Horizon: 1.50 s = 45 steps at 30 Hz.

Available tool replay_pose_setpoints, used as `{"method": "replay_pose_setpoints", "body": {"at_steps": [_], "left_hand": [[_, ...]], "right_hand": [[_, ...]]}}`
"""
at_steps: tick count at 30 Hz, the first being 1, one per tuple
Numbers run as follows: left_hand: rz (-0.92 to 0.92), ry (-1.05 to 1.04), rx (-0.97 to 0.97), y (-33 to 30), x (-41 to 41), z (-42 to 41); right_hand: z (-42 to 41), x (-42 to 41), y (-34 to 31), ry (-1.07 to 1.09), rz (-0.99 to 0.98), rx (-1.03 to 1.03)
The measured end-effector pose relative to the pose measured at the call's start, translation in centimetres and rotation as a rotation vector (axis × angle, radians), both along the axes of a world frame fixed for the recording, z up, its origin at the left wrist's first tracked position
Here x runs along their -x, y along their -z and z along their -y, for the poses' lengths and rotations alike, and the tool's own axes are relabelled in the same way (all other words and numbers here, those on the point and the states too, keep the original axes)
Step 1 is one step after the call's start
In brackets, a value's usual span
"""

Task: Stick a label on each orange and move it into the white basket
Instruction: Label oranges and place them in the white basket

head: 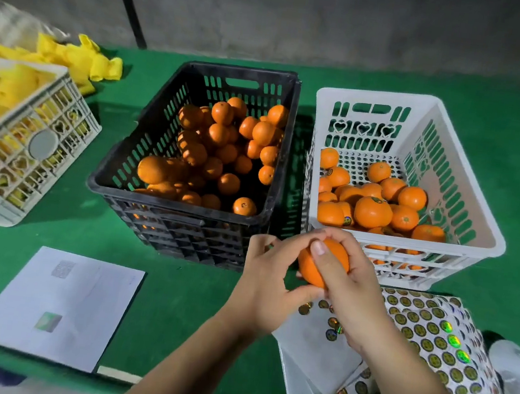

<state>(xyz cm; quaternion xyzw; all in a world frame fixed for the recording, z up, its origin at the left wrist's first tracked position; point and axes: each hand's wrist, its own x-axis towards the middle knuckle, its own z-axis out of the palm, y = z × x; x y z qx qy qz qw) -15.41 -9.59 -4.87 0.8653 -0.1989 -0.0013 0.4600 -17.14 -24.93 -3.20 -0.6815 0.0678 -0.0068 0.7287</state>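
Both hands grip one orange [315, 270]: left hand [268, 291] cups underneath, right hand [344, 284] curls over top, thumb pressing.

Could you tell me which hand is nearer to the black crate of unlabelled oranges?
Left. The left hand holds the orange just in front of the black crate; the right hand sits farther right, before the white basket.

Orange [312, 270] between both hands, before white basket [489, 238].
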Motion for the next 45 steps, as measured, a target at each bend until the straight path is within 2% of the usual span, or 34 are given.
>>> {"method": "replay_pose_setpoints", "body": {"at_steps": [3,7,9,11,16,19,23,26,33,35,39,41,43,45], "left_hand": [[0.085,-0.030,-0.006,-1.2,-0.7,0.8],[0.131,0.001,0.045,-2.5,-1.7,1.1],[0.147,-0.005,0.012,-2.7,-2.1,0.9],[0.159,-0.002,-0.011,-2.8,-2.9,0.3],[0.245,-0.112,-0.036,-3.1,-8.0,-3.5],[0.240,-0.078,-0.232,-2.9,-11.9,-5.7],[0.028,0.021,-0.325,-2.5,-14.4,-5.4],[0.029,0.003,-0.367,-2.1,-14.7,-4.8],[0.087,-0.052,-0.437,-2.0,-14.3,-4.6],[0.082,-0.063,-0.430,-2.0,-14.3,-4.6],[0.003,-0.092,-0.421,-2.2,-14.3,-4.9],[0.002,-0.121,-0.430,-2.3,-14.3,-4.9],[0.012,-0.141,-0.436,-2.0,-14.5,-5.0],[-0.016,-0.163,-0.401,-1.5,-14.9,-5.1]], "right_hand": [[0.9,-1.7,-1.3,-0.072,0.011,0.033],[1.9,-2.5,-2.1,-0.149,-0.014,-0.227],[2.1,-2.8,-2.0,-0.184,-0.012,-0.207],[1.9,-3.5,-1.9,-0.154,0.001,-0.115],[2.2,-8.9,-1.7,0.116,0.068,0.269],[3.7,-11.8,-0.2,0.157,-0.010,0.452],[4.9,-13.6,1.8,0.165,-0.101,0.620],[4.8,-14.2,2.0,0.158,-0.189,0.709],[2.7,-14.6,2.8,0.237,-0.223,0.940],[2.5,-14.5,3.0,0.306,-0.182,0.995],[2.1,-13.5,2.8,0.538,0.019,0.978],[1.7,-12.8,3.0,0.519,0.096,1.070],[1.5,-12.4,3.6,0.412,0.164,1.256],[1.6,-12.6,3.8,0.315,0.185,1.357]]}}
